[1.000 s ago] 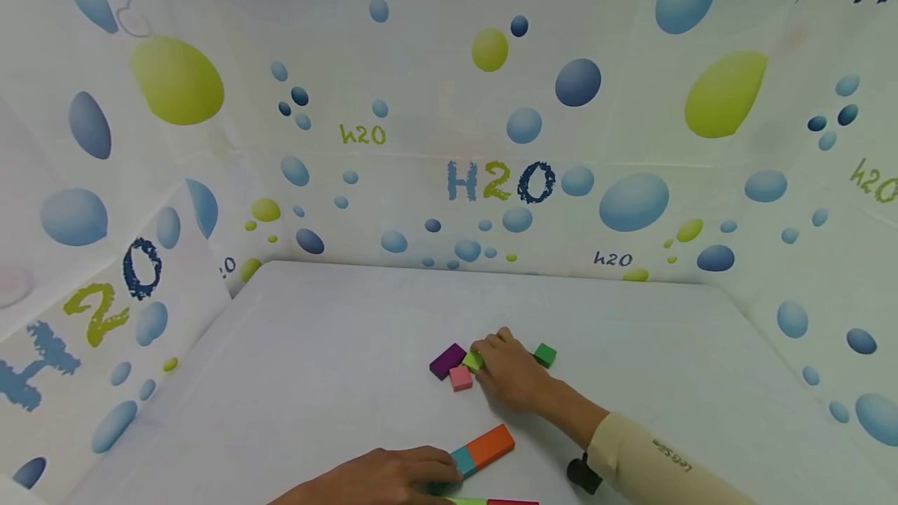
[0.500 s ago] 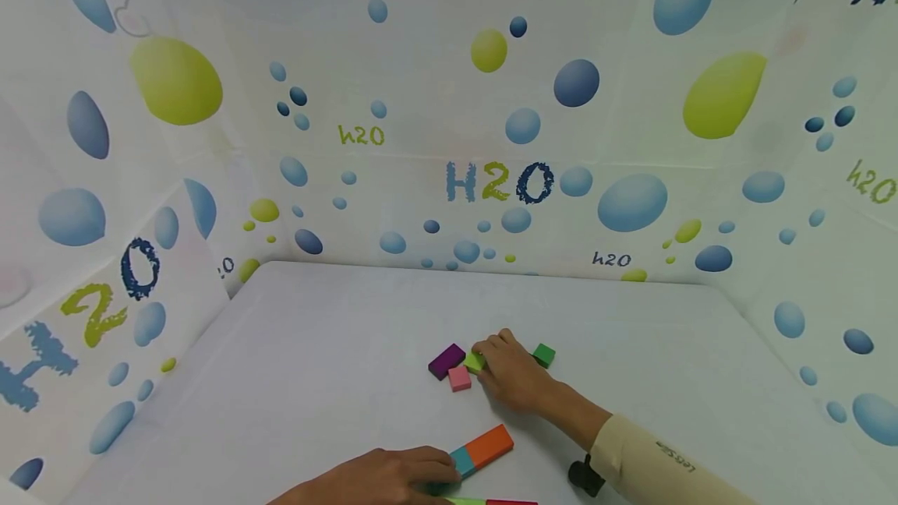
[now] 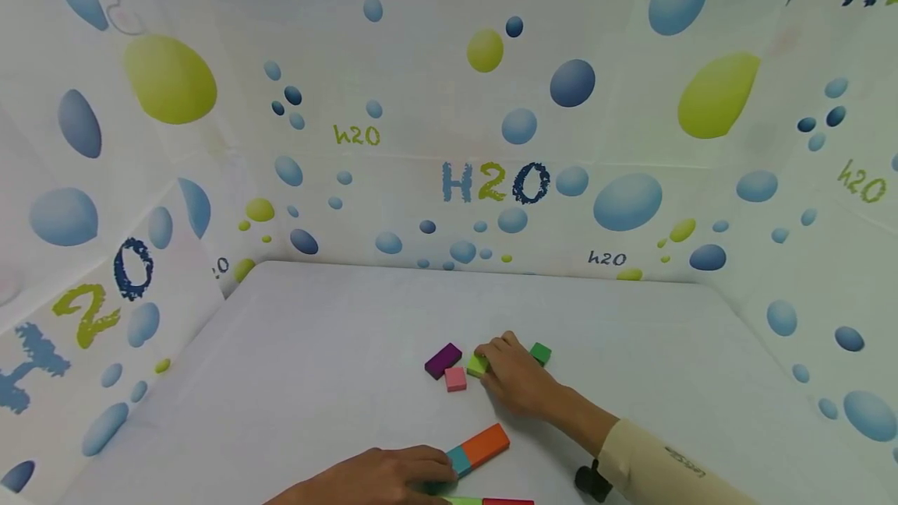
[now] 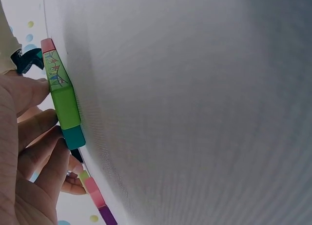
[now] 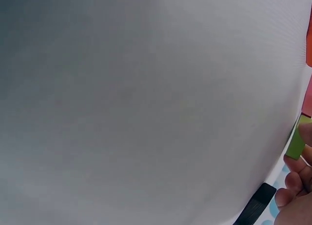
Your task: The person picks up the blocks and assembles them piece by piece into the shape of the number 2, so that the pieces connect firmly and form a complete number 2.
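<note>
My right hand [image 3: 517,376] pinches a light green block [image 3: 476,365] between thumb and fingers; the right wrist view shows this green block [image 5: 296,143] at its right edge. A pink block [image 3: 455,379] and a purple block [image 3: 443,361] lie just left of it, a dark green block [image 3: 540,354] just beyond the hand. Nearer, my left hand [image 3: 393,474] rests its fingertips on a row of blocks with a blue block [image 3: 459,461] and an orange block [image 3: 486,445]. In the left wrist view its extended fingers touch a green block [image 4: 66,108] and a teal block [image 4: 74,137].
A light green strip [image 3: 464,501] and a red block [image 3: 508,502] show at the bottom edge by the left hand. A dark device [image 3: 593,482] hangs under the right sleeve. The white table [image 3: 337,349] meets patterned cloth walls [image 3: 393,201] behind and at both sides.
My right hand has slid slightly right with the light green block, opening a gap from the pink and purple blocks and nearing the dark green one. The left hand stays put.
</note>
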The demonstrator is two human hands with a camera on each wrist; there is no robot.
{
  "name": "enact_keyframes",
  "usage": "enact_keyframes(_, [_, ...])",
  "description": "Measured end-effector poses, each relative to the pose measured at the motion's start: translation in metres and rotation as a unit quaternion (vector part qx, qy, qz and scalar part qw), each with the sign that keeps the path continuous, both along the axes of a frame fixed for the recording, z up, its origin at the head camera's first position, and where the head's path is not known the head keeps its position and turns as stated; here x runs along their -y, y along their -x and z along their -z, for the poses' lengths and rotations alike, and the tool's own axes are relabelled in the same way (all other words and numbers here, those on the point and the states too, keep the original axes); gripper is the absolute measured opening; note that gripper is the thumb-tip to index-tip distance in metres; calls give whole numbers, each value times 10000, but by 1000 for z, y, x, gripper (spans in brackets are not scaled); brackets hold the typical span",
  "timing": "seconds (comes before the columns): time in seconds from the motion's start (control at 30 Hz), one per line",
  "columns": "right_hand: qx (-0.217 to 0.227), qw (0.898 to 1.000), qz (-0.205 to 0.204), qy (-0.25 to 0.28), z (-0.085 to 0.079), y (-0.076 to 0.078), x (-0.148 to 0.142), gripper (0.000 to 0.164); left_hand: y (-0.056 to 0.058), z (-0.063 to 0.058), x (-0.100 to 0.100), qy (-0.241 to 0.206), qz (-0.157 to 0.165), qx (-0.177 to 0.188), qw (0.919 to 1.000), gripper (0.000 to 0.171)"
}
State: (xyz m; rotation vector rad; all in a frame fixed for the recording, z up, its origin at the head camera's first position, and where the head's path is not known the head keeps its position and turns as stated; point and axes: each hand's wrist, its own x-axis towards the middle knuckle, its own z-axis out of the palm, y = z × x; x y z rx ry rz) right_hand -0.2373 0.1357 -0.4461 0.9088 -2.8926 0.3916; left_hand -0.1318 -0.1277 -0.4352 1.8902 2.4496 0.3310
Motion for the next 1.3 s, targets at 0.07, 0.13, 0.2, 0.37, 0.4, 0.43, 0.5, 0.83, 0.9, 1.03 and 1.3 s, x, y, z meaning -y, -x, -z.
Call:
enact_keyframes(0.07, [-22,10000,-12,7,0,-2,-2,34,0,0,0,-36,1,24,10000,36])
enact_keyframes(0.13, [-32,10000,-46,31,-1,-4,-5,34,0,1,0,-63,7,27,10000,36])
enact_keyframes(0.2, [-33,10000,-64,19,0,-6,-7,34,0,1,-1,-94,10,29,10000,36])
enact_keyframes(0.37, [115,9999,-97,0,0,-11,-11,33,-1,1,-1,-158,43,25,9999,36])
enact_keyframes(0.4, [145,9998,-114,-3,-1,-12,-12,33,-1,1,-1,-167,52,21,9998,36])
enact_keyframes(0.43, [176,9998,-131,-3,-1,-13,-13,33,-1,1,-1,-177,61,14,9998,36])
enact_keyframes(0.5, [213,9996,-173,-18,-2,-16,-15,33,-1,1,0,-192,82,-24,9998,36])
enact_keyframes(0.83, [20,9990,-408,-161,-7,-29,-28,34,-2,-1,0,-230,75,95,9997,35])
enact_keyframes(0.9, [16,9989,-446,-155,-7,-32,-31,35,-2,-1,0,-248,91,98,9996,34])
enact_keyframes(1.03, [114,9989,-435,-138,-6,-37,-37,36,-2,-1,-1,-315,117,101,9994,33])
enact_keyframes(1.3, [276,9985,-473,86,-3,-50,-48,35,-2,-1,-2,-461,172,106,9987,33])
